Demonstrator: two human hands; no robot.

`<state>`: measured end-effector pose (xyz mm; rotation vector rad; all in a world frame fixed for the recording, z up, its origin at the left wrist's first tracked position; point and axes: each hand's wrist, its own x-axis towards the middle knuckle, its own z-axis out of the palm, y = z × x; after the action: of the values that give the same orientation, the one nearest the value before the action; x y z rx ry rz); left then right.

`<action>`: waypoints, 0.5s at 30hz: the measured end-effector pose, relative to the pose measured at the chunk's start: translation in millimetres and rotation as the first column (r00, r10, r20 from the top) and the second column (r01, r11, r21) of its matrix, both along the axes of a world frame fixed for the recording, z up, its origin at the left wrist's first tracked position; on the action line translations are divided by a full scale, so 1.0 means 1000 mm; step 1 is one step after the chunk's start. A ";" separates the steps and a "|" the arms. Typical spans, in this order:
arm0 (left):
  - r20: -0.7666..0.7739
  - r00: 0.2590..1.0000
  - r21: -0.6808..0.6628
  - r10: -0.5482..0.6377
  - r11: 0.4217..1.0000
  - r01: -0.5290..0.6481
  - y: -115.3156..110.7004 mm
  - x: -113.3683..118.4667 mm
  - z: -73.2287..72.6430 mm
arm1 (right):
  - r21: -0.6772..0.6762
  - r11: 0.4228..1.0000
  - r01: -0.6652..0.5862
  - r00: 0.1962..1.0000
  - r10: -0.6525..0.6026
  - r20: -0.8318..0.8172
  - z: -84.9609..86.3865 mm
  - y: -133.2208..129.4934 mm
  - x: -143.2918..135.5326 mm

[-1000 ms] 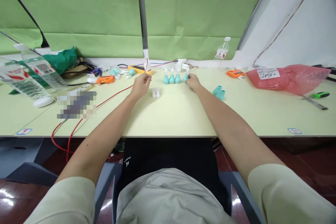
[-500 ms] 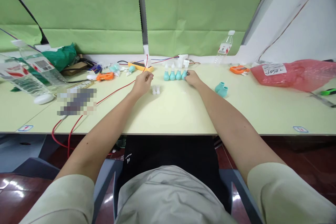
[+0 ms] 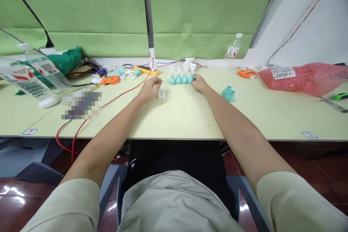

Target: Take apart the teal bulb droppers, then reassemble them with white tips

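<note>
Several teal bulbs with white tips (image 3: 178, 78) stand in a row near the back middle of the table. My right hand (image 3: 199, 82) is at the right end of that row, its fingers closed on the rightmost bulb (image 3: 191, 78). Left of the row, my left hand (image 3: 151, 87) hovers with thumb and fingers curled but apart, holding nothing that I can see. Two small white pieces (image 3: 161, 94) stand beside its fingertips. Two plain teal bulbs (image 3: 228, 94) lie together to the right of my right forearm.
At the left are large water bottles (image 3: 43, 67), a green bag (image 3: 65, 59) and red cables (image 3: 119, 96). An orange cutter (image 3: 110, 80) and yellow multimeter (image 3: 147, 70) lie farther back. At the right are a small bottle (image 3: 232, 50), another orange tool (image 3: 247, 73) and a red bag (image 3: 307, 78).
My left hand has come slightly down toward the small white pieces, and its fingers have spread apart. My right hand stays at the rightmost bulb.
</note>
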<state>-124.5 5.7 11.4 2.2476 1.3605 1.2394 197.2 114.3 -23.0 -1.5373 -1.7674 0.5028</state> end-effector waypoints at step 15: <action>-0.208 0.971 -0.056 -0.119 0.992 0.110 -0.018 0.001 0.001 | -0.136 0.974 0.182 0.983 -0.176 0.056 0.025 -0.046 -0.002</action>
<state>-123.7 -12.2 12.5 2.4452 1.2914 0.9468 195.1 68.3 1.7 -1.7993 -1.6346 0.5164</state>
